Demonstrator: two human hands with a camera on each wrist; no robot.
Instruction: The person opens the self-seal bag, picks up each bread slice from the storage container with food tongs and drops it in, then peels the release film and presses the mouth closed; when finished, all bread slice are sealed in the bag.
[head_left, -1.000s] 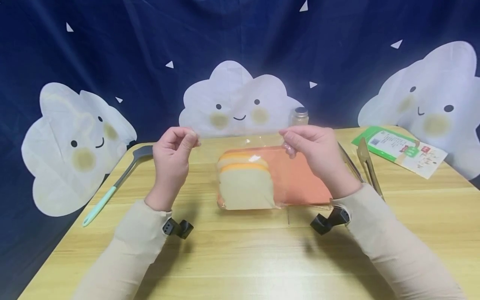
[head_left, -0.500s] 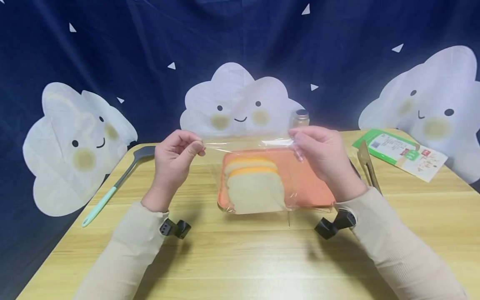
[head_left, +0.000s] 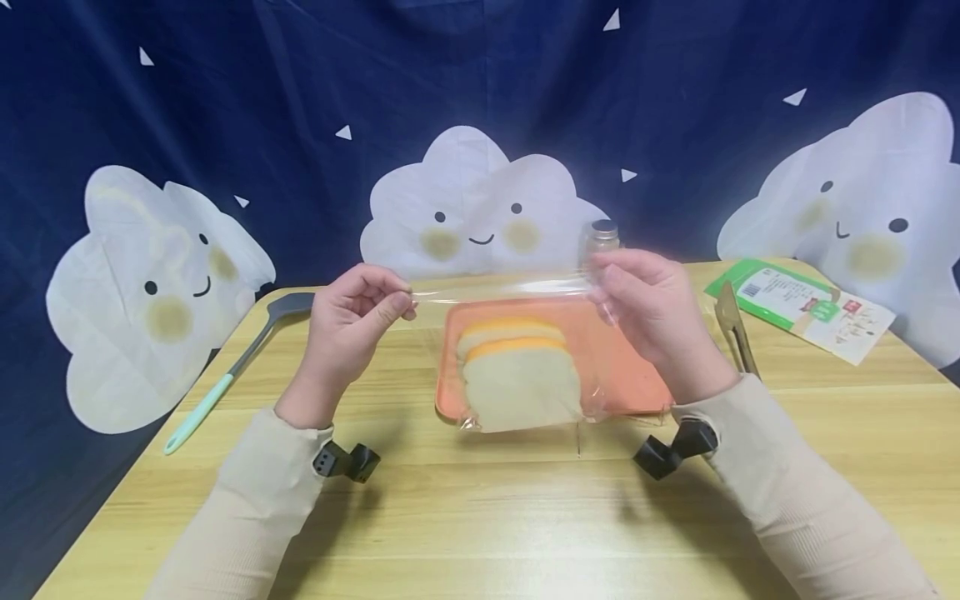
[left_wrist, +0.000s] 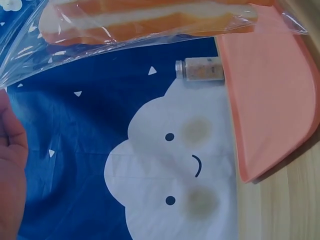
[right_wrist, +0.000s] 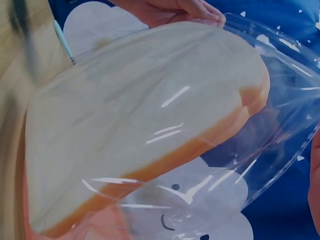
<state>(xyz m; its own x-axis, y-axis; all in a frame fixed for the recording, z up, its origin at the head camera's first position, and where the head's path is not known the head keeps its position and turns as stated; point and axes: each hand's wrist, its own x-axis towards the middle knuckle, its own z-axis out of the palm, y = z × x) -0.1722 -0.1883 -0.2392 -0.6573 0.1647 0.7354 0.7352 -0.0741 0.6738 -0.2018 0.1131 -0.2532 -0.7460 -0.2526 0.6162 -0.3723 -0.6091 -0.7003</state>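
A clear plastic bag with slices of bread in it hangs between the two hands. My left hand pinches the left end of its top edge. The right end is pinched by my right hand, so the edge runs taut across. Behind the bread shows a salmon-coloured tray on the table. In the right wrist view the bread's pale face and orange crust fill the bag. The left wrist view shows the bread edge-on, raised above the tray.
A spatula with a mint handle lies at the left. Metal tongs and a green-and-white packet are at the right. A small lidded jar stands at the back, before a blue cloud-patterned curtain.
The bag and bread have shifted right and slightly down in the head view. My right hand has moved a little right, and the bag's top edge now shows stretched between both hands.
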